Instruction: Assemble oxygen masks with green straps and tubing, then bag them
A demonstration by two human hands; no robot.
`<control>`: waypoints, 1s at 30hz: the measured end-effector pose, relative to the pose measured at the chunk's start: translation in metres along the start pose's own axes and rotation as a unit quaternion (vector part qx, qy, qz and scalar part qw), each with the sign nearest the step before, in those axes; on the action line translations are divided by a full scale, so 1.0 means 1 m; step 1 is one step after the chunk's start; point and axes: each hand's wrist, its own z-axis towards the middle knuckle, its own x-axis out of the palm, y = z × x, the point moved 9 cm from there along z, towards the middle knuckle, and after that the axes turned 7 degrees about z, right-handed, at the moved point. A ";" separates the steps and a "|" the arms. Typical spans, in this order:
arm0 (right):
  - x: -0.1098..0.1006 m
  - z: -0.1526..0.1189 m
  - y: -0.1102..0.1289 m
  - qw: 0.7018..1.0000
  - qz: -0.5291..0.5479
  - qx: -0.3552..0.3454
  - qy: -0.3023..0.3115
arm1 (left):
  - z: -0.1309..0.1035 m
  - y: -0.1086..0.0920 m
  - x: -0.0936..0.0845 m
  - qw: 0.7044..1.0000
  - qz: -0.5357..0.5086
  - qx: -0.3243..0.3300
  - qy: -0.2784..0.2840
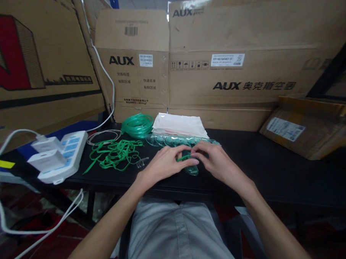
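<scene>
My left hand (pixel 162 163) and my right hand (pixel 213 156) meet over the black table, fingertips almost touching. Between the left thumb and forefinger runs a short piece of green strap (pixel 183 158). My right fingers pinch close to the strap's far end; their grip is partly hidden. Just below the fingers is a clear green plastic piece (pixel 192 170), mostly covered by my hands. Behind them lies a row of similar clear plastic pieces (pixel 184 140). A tangle of flat green strap (pixel 113 153) rests to the left, with small clear plastic bits (pixel 142 162) beside it.
A coil of green tubing (pixel 137 125) and a stack of white sheets (pixel 179 124) sit at the back. On the left, a white power strip (pixel 74 150) carries plugged-in adapters. Cardboard panels (pixel 191 96) wall the rear, and a taped box (pixel 305 127) stands right.
</scene>
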 end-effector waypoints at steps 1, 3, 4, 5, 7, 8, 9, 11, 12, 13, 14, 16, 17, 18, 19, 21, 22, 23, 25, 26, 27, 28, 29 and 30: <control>0.001 0.000 0.002 1.000 -0.002 -0.003 0.004 | 0.000 0.000 0.002 1.000 0.006 -0.003 0.002; 0.003 0.000 0.004 1.000 -0.005 -0.006 0.010 | -0.001 0.000 0.005 1.000 0.012 -0.007 0.009; 0.003 0.000 0.004 1.000 -0.005 -0.006 0.011 | 0.000 -0.001 0.006 1.000 0.013 -0.007 0.010; 0.003 0.000 0.004 1.000 -0.006 -0.007 0.012 | 0.000 -0.002 0.007 1.000 0.016 -0.004 0.008; 0.001 0.000 0.005 1.000 -0.006 -0.006 0.013 | 0.000 -0.005 0.006 1.000 0.022 0.005 0.000; 0.000 0.000 0.005 1.000 -0.007 -0.004 0.014 | 0.000 -0.006 0.005 1.000 0.025 0.009 -0.003; -0.002 0.000 0.005 1.000 -0.009 -0.001 0.014 | 0.000 -0.007 0.004 1.000 0.027 0.011 -0.007; -0.005 -0.001 0.005 1.000 -0.016 0.005 0.013 | 0.000 -0.008 0.001 0.999 0.030 0.009 -0.013; -0.007 -0.001 0.005 1.000 -0.020 0.009 0.011 | 0.001 -0.008 0.000 0.999 0.030 0.007 -0.015; -0.009 -0.001 0.004 1.000 -0.026 0.011 0.010 | 0.001 -0.008 -0.001 0.999 0.031 0.004 -0.018; -0.011 -0.001 0.004 0.999 -0.031 0.013 0.008 | 0.000 -0.007 -0.002 0.999 0.031 0.002 -0.021; -0.016 -0.002 0.003 0.999 -0.042 0.015 0.005 | 0.000 -0.006 -0.005 0.999 0.033 0.000 -0.025; -0.018 -0.002 0.002 0.999 -0.046 0.015 0.004 | 0.000 -0.005 -0.006 0.999 0.033 -0.002 -0.026; -0.020 -0.002 0.002 0.999 -0.048 0.015 0.002 | 0.000 -0.004 -0.007 0.999 0.034 -0.004 -0.027; -0.022 -0.002 0.001 0.999 -0.050 0.014 0.000 | 0.000 -0.003 -0.008 0.999 0.035 -0.006 -0.028; -0.026 -0.002 0.000 0.999 -0.050 0.014 -0.007 | 0.000 -0.002 -0.010 0.999 0.036 -0.010 -0.029; -0.028 -0.002 -0.001 0.999 -0.050 0.015 -0.011 | 0.000 -0.001 -0.011 0.999 0.037 -0.010 -0.030; -0.030 -0.003 -0.002 0.998 -0.051 0.017 -0.014 | 0.000 -0.001 -0.012 0.999 0.037 -0.011 -0.030; -0.033 -0.004 -0.003 0.998 -0.053 0.020 -0.018 | 0.000 -0.001 -0.013 0.999 0.037 -0.013 -0.030; -0.034 -0.004 -0.004 0.998 -0.056 0.021 -0.018 | 0.000 -0.001 -0.013 0.999 0.038 -0.014 -0.030; -0.034 -0.005 -0.004 0.998 -0.058 0.021 -0.017 | 0.000 -0.001 -0.013 0.999 0.040 -0.015 -0.029; -0.034 -0.005 -0.005 0.998 -0.061 0.022 -0.015 | 0.000 0.000 -0.013 0.999 0.041 -0.016 -0.029; -0.034 -0.005 -0.005 0.998 -0.063 0.022 -0.012 | 0.000 0.000 -0.013 0.999 0.042 -0.016 -0.029; -0.034 -0.005 -0.006 0.998 -0.063 0.022 -0.010 | 0.000 0.000 -0.013 0.999 0.043 -0.016 -0.027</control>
